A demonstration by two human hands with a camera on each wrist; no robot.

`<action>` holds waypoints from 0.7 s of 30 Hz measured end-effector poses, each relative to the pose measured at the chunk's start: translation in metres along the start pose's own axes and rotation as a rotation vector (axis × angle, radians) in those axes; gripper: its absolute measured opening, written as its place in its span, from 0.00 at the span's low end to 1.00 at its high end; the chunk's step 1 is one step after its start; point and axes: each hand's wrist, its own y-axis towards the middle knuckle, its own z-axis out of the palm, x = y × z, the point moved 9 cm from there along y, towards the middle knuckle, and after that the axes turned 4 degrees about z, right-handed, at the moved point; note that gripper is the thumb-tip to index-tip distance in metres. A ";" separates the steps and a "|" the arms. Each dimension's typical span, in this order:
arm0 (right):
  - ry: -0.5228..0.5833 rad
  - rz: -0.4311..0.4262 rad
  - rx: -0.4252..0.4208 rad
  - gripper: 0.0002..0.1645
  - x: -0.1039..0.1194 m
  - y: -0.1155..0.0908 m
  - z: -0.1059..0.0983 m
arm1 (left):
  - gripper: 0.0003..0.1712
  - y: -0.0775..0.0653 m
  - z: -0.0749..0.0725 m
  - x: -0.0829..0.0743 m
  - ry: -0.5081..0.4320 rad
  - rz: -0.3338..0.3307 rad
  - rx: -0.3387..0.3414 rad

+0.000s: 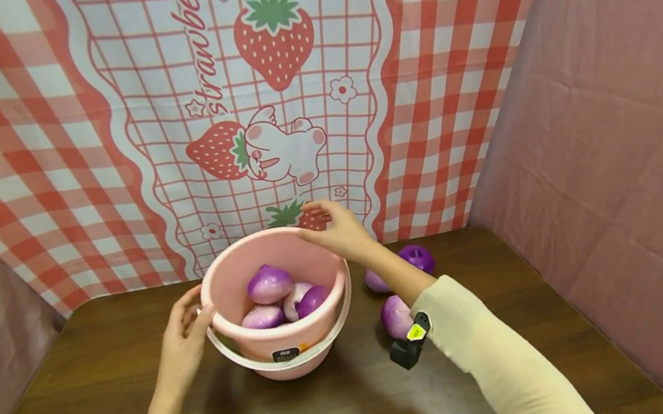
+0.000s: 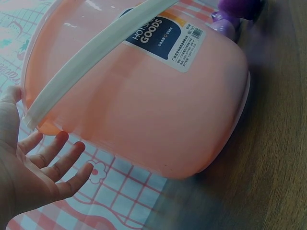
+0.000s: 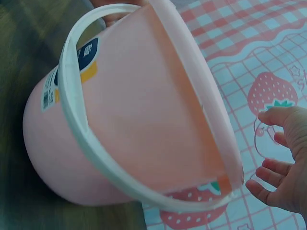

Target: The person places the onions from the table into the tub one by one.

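A pink plastic bucket (image 1: 249,345) stands on the table with several purple onions (image 1: 269,285) inside. Its white handle (image 2: 96,55) hangs down across the front. At the left of the rim is my left hand (image 1: 181,339), thumb at the edge; in the left wrist view its fingers (image 2: 64,167) spread loosely below the handle's joint. My right hand (image 1: 343,236) hovers by the right rim, fingers loosely bent and apart from one another, holding nothing. The right wrist view shows its fingertips (image 3: 259,191) just beyond the rim.
Three more onions, one of them nearest (image 1: 396,316), lie on the wooden table (image 1: 500,366) right of the bucket, partly behind my right forearm. A strawberry-print checked cloth (image 1: 436,49) hangs at the back. Pink fabric walls (image 1: 626,129) flank both sides.
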 end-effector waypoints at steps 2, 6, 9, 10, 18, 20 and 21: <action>-0.006 -0.002 -0.003 0.30 -0.004 0.000 -0.004 | 0.24 0.000 0.000 0.000 -0.002 0.002 0.000; -0.032 0.027 -0.018 0.31 -0.014 -0.001 -0.013 | 0.24 0.000 0.000 -0.001 -0.011 0.013 0.003; -0.033 0.060 -0.033 0.32 -0.024 -0.002 -0.021 | 0.24 0.001 0.000 0.000 -0.018 0.019 0.006; -0.028 0.061 -0.037 0.32 -0.026 -0.002 -0.023 | 0.24 0.001 0.000 0.000 -0.021 0.020 0.007; -0.015 0.067 -0.079 0.30 -0.044 -0.004 -0.043 | 0.24 0.001 0.000 0.000 -0.011 0.021 0.006; -0.021 0.073 -0.083 0.30 -0.048 -0.005 -0.046 | 0.24 0.001 0.000 0.001 -0.006 0.019 0.005; -0.024 0.076 -0.083 0.30 -0.050 -0.005 -0.048 | 0.24 0.001 0.000 0.001 -0.005 0.018 0.005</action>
